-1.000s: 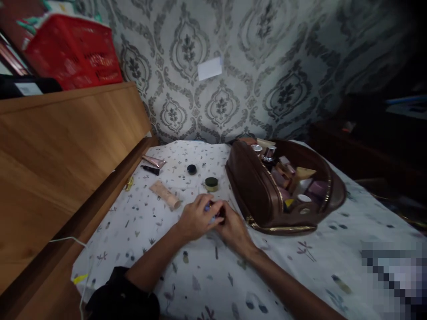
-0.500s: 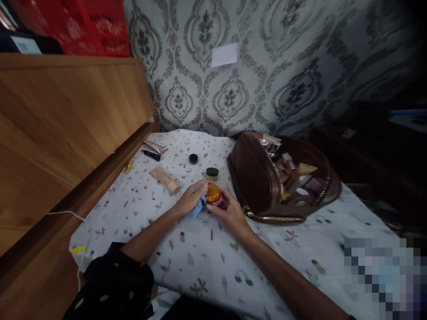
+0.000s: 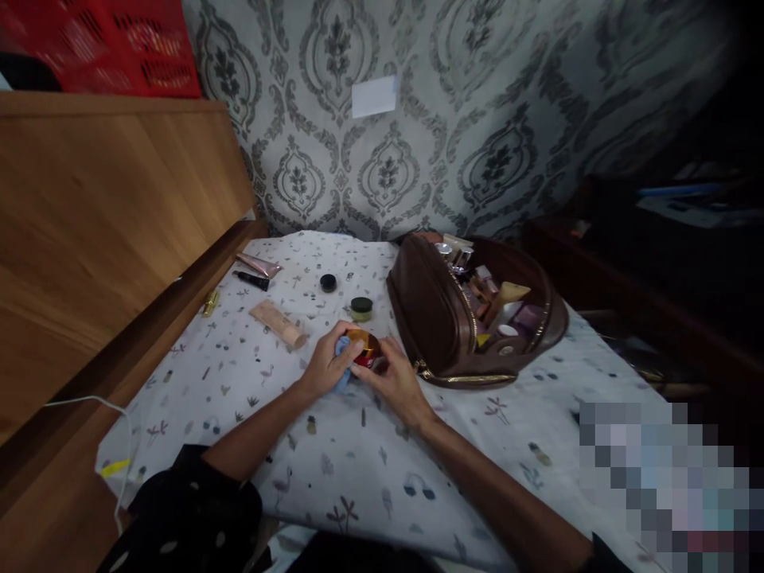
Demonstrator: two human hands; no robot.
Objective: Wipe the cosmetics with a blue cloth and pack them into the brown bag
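My right hand [image 3: 399, 383] is closed round the right side of a small jar [image 3: 364, 347] with an amber top and a red lower part. A blue cloth [image 3: 342, 377] is bunched in my left hand [image 3: 327, 362], pressed to the jar's left side, with the thumb over the jar. Just beyond the jar stands a green jar with a dark lid [image 3: 361, 309]. A small black round pot [image 3: 328, 282] lies farther back. To the left are a beige tube [image 3: 278, 324], a black tube [image 3: 251, 280] and a pink tube [image 3: 259, 264].
An open brown bag [image 3: 430, 306] full of cosmetics stands right of my hands on the patterned white cloth [image 3: 358, 454]. A gold item [image 3: 210, 303] lies near the wooden panel [image 3: 119, 215] at left. A white cable [image 3: 128, 434] hangs at the lower left.
The whole view has shifted, so things appear farther left. The jar has tilted between my hands, and my left thumb now reaches over it. Both hands keep their hold.
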